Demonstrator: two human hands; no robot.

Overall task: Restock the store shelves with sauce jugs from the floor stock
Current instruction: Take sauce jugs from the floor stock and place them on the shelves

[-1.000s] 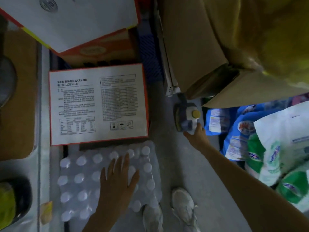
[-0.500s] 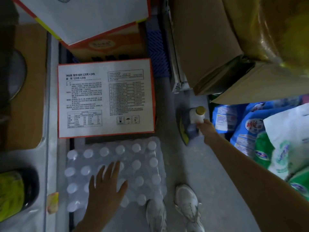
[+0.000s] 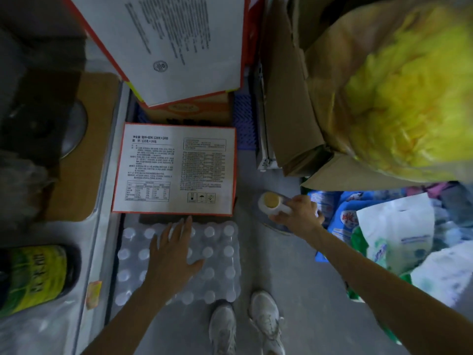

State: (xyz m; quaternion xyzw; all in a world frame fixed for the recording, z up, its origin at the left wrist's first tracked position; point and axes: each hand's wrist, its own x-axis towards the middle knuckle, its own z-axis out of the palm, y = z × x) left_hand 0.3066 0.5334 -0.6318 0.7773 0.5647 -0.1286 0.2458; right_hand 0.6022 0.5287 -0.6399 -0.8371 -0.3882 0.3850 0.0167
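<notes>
Plainly the restocking is at an early stage. The floor (image 3: 276,272) is crowded with stock, and only one sauce jug (image 3: 271,200) is being handled. Ahead of the left fingertips lies a printed carton (image 3: 176,170), and a shrink-wrapped pack of bottles (image 3: 220,252) sits under that palm. Cardboard boxes (image 3: 294,111) stand beyond the right knuckles. Detergent bags (image 3: 340,219) lie on the side of that hand away from the jug. Well out past the left little finger, a dark jug (image 3: 30,275) with a yellow-green label stands on the shelf (image 3: 102,201); whether it was put there as part of this job cannot be told.

The right hand (image 3: 299,213) is down at floor level with its fingers (image 3: 282,214) wrapped round the sauce jug's handle, the yellow cap just beyond them. Whether the base has left the floor is unclear. Lifting, carrying and shelving are all still to do. The left hand (image 3: 174,254) grasps nothing; its fingers (image 3: 180,230) lie flat and spread on the bottle pack as a brace.

A second ago the right fingertips only touched the jug, close under the cardboard boxes. Now they hold it, and it sits farther from the boxes, nearer the carton. The left hand has slid forward, its fingertips almost reaching the carton's edge.
</notes>
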